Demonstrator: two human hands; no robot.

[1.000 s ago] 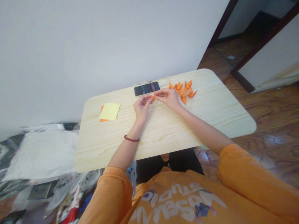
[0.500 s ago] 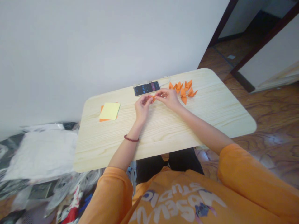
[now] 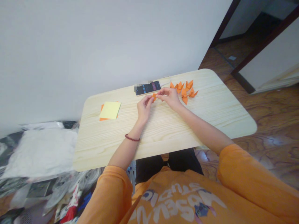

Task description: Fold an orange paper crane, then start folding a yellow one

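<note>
Head view: your left hand (image 3: 144, 109) and right hand (image 3: 169, 97) are pinching a small piece of folded orange paper (image 3: 154, 97) between their fingertips, over the pale wood counter (image 3: 198, 124). Just beyond your right hand sit folded orange paper cranes (image 3: 184, 92). A smartphone (image 3: 147, 88) lies just past your hands, and a yellow sticky note (image 3: 110, 110) rests on orange paper (image 3: 102, 108) further left.
</note>
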